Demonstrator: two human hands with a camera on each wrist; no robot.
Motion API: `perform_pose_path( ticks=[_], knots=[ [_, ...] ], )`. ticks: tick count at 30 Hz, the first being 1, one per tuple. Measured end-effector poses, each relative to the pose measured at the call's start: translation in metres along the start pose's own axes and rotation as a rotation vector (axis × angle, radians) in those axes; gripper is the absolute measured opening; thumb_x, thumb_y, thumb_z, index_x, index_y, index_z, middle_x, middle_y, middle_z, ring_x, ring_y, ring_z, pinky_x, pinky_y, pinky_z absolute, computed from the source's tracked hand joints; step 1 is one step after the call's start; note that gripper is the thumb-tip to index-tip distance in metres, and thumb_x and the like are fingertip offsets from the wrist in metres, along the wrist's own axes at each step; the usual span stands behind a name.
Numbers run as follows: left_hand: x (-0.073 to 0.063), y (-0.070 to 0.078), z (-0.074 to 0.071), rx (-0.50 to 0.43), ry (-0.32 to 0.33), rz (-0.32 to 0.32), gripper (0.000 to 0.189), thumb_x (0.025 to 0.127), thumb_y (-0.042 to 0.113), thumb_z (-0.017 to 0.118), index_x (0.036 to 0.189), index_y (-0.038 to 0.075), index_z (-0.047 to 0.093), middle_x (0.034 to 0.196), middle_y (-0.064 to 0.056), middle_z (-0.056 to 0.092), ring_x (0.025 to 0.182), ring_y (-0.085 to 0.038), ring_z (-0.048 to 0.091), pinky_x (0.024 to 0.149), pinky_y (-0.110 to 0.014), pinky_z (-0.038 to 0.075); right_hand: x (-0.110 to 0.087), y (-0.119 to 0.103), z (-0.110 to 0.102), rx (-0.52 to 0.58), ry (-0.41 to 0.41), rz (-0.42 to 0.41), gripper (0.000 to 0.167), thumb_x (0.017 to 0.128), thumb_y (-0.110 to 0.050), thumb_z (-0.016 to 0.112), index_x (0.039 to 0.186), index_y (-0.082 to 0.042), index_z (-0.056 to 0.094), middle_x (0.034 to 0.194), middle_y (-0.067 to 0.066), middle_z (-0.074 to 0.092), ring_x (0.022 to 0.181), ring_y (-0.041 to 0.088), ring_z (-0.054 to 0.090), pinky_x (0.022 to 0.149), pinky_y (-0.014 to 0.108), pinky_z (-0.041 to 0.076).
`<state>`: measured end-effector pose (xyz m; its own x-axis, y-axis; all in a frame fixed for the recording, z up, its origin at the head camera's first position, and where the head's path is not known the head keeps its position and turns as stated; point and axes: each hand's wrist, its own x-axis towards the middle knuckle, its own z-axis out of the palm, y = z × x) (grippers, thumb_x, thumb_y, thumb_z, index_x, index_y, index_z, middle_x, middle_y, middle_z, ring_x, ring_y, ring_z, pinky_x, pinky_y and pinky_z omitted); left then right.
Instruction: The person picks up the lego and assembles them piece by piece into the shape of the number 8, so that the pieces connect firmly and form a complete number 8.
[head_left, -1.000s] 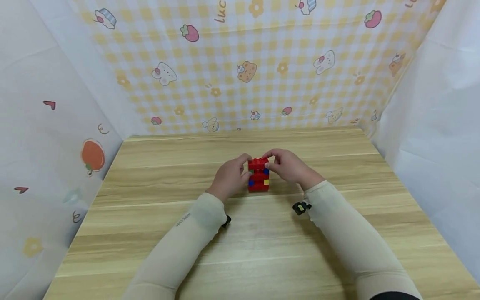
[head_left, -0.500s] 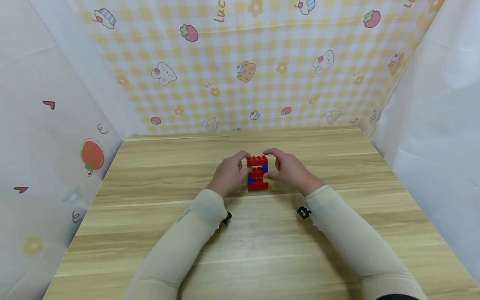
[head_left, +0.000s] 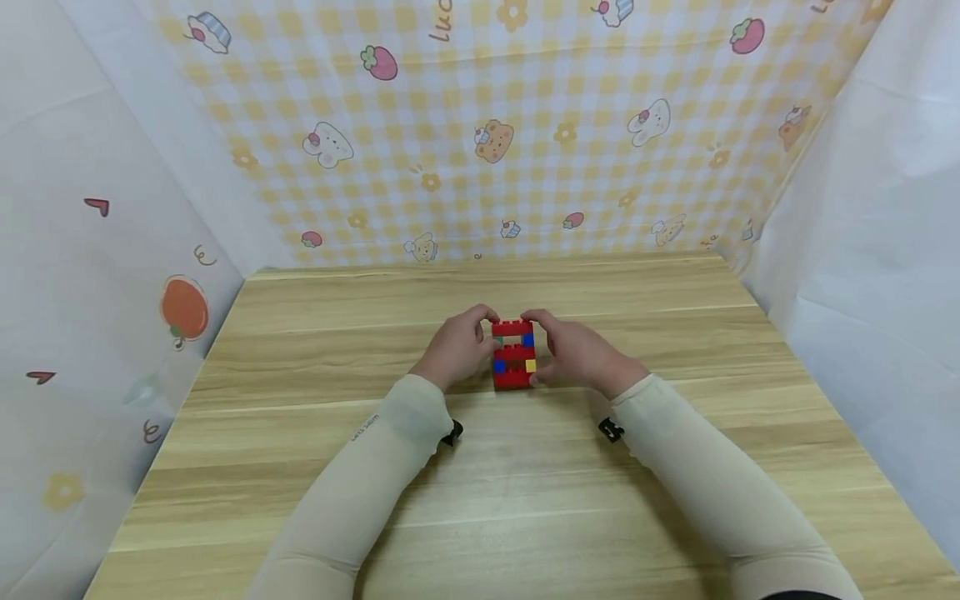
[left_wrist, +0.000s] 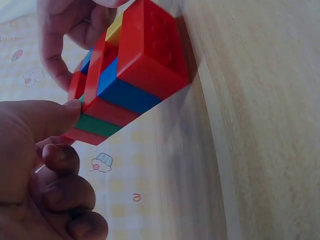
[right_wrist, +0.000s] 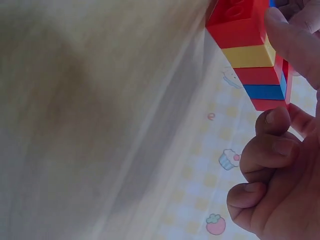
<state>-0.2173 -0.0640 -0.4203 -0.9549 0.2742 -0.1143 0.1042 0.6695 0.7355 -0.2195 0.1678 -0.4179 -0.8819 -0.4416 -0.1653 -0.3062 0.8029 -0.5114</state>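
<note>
Between both hands is a block stack (head_left: 513, 353) of toy building bricks, with red layers split by small coloured bricks. My left hand (head_left: 453, 348) pinches its left side, index finger at the top red brick and thumb by the green brick (left_wrist: 95, 125). On the right, my right hand (head_left: 588, 358) grips it with the index finger at the top corner and the thumb at the bottom red brick (right_wrist: 239, 25). A blue brick (left_wrist: 125, 92) lies under that red one on the left side, a yellow brick (right_wrist: 250, 56) on the right. Round shapes show on the red brick's end face in the left wrist view.
The wooden table (head_left: 480, 500) spreads around the hands. A yellow checked cloth (head_left: 435, 108) with printed cartoons hangs behind it, and white cloth walls (head_left: 862, 250) stand at both sides. Black straps (head_left: 611, 429) show under the sleeves.
My right thumb has slid from the top red brick down past the yellow one to the bottom brick. The stack has shifted slightly left, its tilt changing on the way. My left hand keeps its pinch.
</note>
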Motion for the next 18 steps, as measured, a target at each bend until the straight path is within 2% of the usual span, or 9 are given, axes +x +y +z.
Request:
perform_pose_path(
  ticks=[7,10,13,16,18],
  knots=[
    [-0.0016,-0.0035,-0.0007,-0.042,-0.046,-0.031,0.037,0.103,0.026,0.071,0.137,0.019,0.059,0.073,-0.003,0.049,0.058,-0.018,0.045,0.053,-0.029,0.038,0.0032,0.0003,0.0045,0.020,-0.037,-0.012,0.102,0.078,-0.031,0.096,0.158,-0.022,0.033,0.080,0.006,0.060,0.068,0.021,0.053,0.060,0.034,0.045],
    [-0.0027,-0.0063,-0.0010,-0.023,-0.058,-0.048,0.043,0.102,0.029,0.072,0.142,0.023,0.058,0.074,-0.003,0.051,0.059,-0.019,0.047,0.054,-0.030,0.038,0.0038,0.0007,0.0050,0.035,-0.050,-0.013,0.101,0.079,-0.031,0.095,0.159,-0.022,0.033,0.080,0.007,0.059,0.068,0.021,0.053,0.060,0.034,0.045],
    [-0.0045,-0.0086,-0.0015,0.033,-0.083,-0.063,0.057,0.097,0.033,0.078,0.149,0.028,0.055,0.079,-0.006,0.057,0.063,-0.020,0.051,0.057,-0.032,0.042,0.0042,0.0022,0.0051,0.054,-0.062,-0.002,0.101,0.080,-0.032,0.094,0.159,-0.023,0.032,0.082,0.007,0.059,0.070,0.022,0.053,0.061,0.034,0.045],
    [-0.0062,-0.0098,-0.0015,0.100,-0.128,-0.069,0.079,0.089,0.038,0.086,0.157,0.033,0.046,0.097,-0.006,0.068,0.071,-0.023,0.059,0.068,-0.038,0.050,0.0047,0.0045,0.0052,0.073,-0.073,0.014,0.101,0.081,-0.033,0.094,0.160,-0.024,0.032,0.085,0.007,0.060,0.072,0.022,0.054,0.063,0.035,0.046],
    [-0.0073,-0.0098,-0.0014,0.146,-0.152,-0.057,0.092,0.084,0.041,0.090,0.161,0.035,0.040,0.119,-0.006,0.071,0.088,-0.024,0.066,0.082,-0.043,0.055,0.0051,0.0056,0.0047,0.082,-0.078,0.017,0.100,0.081,-0.033,0.094,0.160,-0.023,0.033,0.086,0.007,0.060,0.074,0.022,0.055,0.064,0.035,0.046]
  ],
)
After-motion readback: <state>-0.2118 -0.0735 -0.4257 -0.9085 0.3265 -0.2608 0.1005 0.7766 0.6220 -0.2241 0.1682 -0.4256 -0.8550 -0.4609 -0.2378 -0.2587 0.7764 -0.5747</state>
